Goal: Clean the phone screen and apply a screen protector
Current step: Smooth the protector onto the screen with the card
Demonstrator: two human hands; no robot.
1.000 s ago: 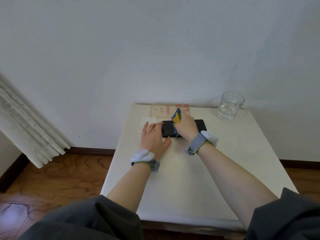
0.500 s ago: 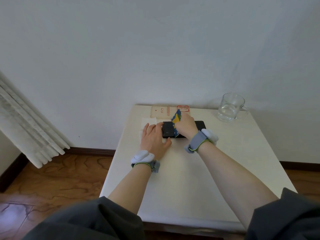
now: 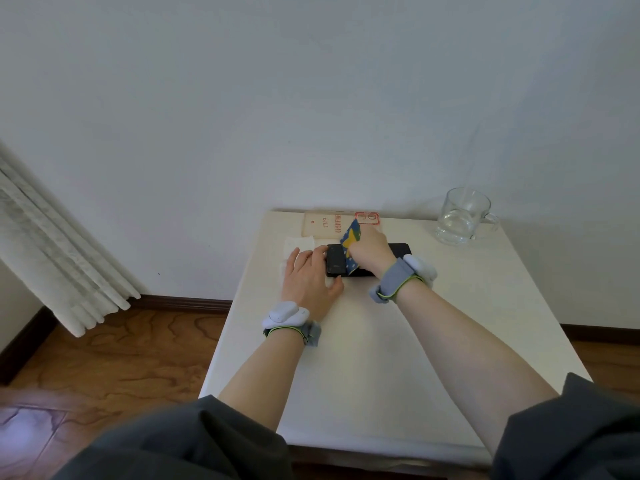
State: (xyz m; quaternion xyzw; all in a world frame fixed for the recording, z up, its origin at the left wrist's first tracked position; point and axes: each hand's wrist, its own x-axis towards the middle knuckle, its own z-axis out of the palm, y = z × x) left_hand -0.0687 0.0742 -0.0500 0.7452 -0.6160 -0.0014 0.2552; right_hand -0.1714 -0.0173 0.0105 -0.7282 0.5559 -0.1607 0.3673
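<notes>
On the table (image 3: 381, 358) (water glass (image 3: 462, 216) at its far right, well apart), the left hand (image 3: 308, 278) lies flat, fingers spread, bracing the left end of the phone (image 3: 336, 265) near the far edge. The right hand (image 3: 369, 249) pinches a blue-and-yellow cloth (image 3: 350, 237) against it. If the brace slips, wiping could skid the phone.

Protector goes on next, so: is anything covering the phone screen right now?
Yes. The right hand holds a blue-yellow cloth on the middle of the phone, and the left hand touches its left end.

Red print on the packet (image 3: 332, 225) is unreadable.
</notes>
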